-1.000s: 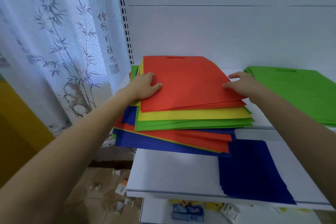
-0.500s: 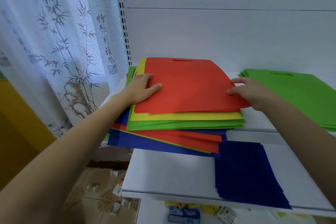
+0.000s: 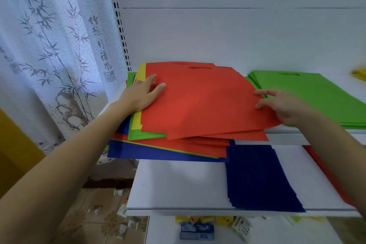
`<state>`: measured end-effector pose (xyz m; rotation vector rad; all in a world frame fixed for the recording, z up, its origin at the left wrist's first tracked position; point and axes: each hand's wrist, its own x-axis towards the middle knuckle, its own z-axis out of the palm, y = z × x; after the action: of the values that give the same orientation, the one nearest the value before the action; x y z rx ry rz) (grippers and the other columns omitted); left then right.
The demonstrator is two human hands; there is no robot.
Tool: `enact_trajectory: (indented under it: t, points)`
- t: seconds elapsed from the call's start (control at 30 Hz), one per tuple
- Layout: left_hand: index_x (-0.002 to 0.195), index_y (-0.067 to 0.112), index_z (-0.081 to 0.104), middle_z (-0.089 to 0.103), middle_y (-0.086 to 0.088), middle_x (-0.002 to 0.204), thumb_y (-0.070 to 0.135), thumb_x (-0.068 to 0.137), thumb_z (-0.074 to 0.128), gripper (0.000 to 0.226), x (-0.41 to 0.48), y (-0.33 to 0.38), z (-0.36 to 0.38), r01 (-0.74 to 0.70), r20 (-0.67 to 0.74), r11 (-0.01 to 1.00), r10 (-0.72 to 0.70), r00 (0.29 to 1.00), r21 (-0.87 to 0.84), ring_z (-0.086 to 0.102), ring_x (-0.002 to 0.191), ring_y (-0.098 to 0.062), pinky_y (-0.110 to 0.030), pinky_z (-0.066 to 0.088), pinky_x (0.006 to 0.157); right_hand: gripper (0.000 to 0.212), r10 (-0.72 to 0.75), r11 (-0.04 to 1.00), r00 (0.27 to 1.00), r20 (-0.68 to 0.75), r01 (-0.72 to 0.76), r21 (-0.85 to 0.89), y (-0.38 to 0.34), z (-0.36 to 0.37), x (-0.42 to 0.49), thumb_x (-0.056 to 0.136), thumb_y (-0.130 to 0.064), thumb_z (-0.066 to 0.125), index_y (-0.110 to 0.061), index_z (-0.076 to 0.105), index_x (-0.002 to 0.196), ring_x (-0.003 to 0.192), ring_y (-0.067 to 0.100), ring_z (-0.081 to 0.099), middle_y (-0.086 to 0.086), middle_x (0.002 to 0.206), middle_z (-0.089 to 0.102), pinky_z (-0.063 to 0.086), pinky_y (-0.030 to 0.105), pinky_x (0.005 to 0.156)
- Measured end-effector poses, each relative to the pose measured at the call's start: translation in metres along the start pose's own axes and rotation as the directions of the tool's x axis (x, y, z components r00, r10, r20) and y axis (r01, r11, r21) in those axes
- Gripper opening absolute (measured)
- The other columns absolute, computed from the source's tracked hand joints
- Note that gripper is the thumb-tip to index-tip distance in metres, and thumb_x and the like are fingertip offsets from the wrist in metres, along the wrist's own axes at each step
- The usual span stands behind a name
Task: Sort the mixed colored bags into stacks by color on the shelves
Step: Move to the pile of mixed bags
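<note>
Head: fanned red bags (image 3: 200,101) (shelf-edge (image 3: 287,138) overhang)

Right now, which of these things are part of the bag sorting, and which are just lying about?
Job: mixed pile, top red bags, green stack, blue stack, red stack, left hand, right hand.
Lying about: bamboo curtain, boxes below the shelves, scraps on the floor.

The thin white curtain with grey bamboo drawings (image 3: 49,55) glows with soft daylight on the left. The picture is bright but looks a bit blue. The flat red cloth bag (image 3: 198,101) has a faint shadow near its front. The white slotted shelf post (image 3: 118,25) looks slanted. The small yellow thing (image 3: 358,74) at the right edge is smeared.
</note>
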<state>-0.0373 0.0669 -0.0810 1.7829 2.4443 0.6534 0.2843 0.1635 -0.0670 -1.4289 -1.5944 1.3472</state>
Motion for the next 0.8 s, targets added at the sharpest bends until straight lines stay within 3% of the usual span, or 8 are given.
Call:
enact_trajectory:
  t: [0.13,0.23,0.37,0.47,0.53,0.67,0.8]
  points:
    - [0.145,0.021,0.019,0.051,-0.012,0.134,0.059,0.091,0.029,0.067,0.016,0.017,-0.004,0.049,-0.036,0.991,-0.045,0.998,0.127,0.04,0.128,-0.034,-0.045,0.037,0.1,0.041,0.021,0.997,0.999,0.031,-0.019,-0.08,-0.003,0.002,-0.012,0.087,-0.005,0.055,-0.012,0.049,0.127,0.095,0.02,0.051,0.011,0.112,0.055,0.041,0.033,0.091]
    - [0.139,0.013,0.029,0.052,-0.019,0.129,0.06,0.09,0.035,0.068,0.027,0.034,-0.004,0.05,-0.048,0.986,-0.043,0.998,0.16,0.044,0.123,-0.037,-0.045,0.039,0.096,0.044,0.03,0.985,0.998,0.064,-0.019,-0.17,-0.005,0.007,-0.025,0.091,-0.011,0.053,-0.015,0.043,0.133,0.098,0.022,0.053,0.012,0.118,0.053,0.041,0.03,0.086]
    - [0.134,0.008,0.034,0.049,-0.021,0.131,0.055,0.081,0.057,0.075,0.038,0.037,0.005,0.07,0.025,0.996,-0.071,0.997,0.059,0.045,0.121,-0.037,-0.044,0.04,0.099,0.053,0.019,0.981,0.999,0.046,-0.01,-0.192,0.0,0.012,-0.041,0.092,-0.013,0.054,-0.02,0.034,0.14,0.084,0.021,0.058,0.01,0.116,0.054,0.047,0.029,0.075]
    - [0.136,0.008,0.035,0.044,-0.017,0.138,0.037,0.077,0.071,0.075,0.042,0.039,0.01,0.072,0.032,0.99,-0.069,0.997,-0.124,0.043,0.126,-0.032,-0.036,0.035,0.103,0.058,-0.045,0.993,0.999,-0.018,0.043,-0.111,0.01,0.018,-0.05,0.088,-0.004,0.056,-0.018,0.033,0.14,0.091,0.027,0.061,0.016,0.122,0.057,0.05,0.039,0.086]
    - [0.135,0.009,0.04,0.043,-0.014,0.14,0.022,0.076,0.074,0.07,0.046,0.041,0.01,0.034,0.016,0.973,-0.032,0.999,-0.229,0.042,0.127,-0.027,-0.031,0.033,0.104,0.056,-0.075,0.997,0.996,-0.055,0.074,-0.023,0.015,0.023,-0.058,0.087,0.002,0.054,-0.017,0.037,0.137,0.094,0.028,0.061,0.016,0.12,0.058,0.05,0.043,0.091]
    - [0.132,0.006,0.047,0.049,-0.015,0.135,0.006,0.076,0.07,0.061,0.043,0.057,0.008,-0.052,-0.039,0.941,0.041,0.998,-0.333,0.047,0.123,-0.024,-0.025,0.033,0.103,0.055,-0.165,0.977,0.979,-0.116,0.178,0.115,0.021,0.026,-0.078,0.086,0.011,0.045,-0.015,0.042,0.134,0.099,0.018,0.056,0.003,0.114,0.054,0.048,0.038,0.09]
    - [0.131,0.004,0.047,0.046,-0.014,0.135,0.0,0.077,0.06,0.056,0.006,0.093,0.002,-0.311,-0.303,0.883,0.207,0.93,-0.351,0.043,0.125,-0.018,-0.004,0.022,0.095,0.056,-0.316,0.943,0.929,-0.193,0.329,0.041,0.047,0.011,-0.108,0.086,0.008,0.044,-0.026,0.045,0.13,0.1,0.005,0.056,-0.015,0.114,0.053,0.051,0.024,0.084]
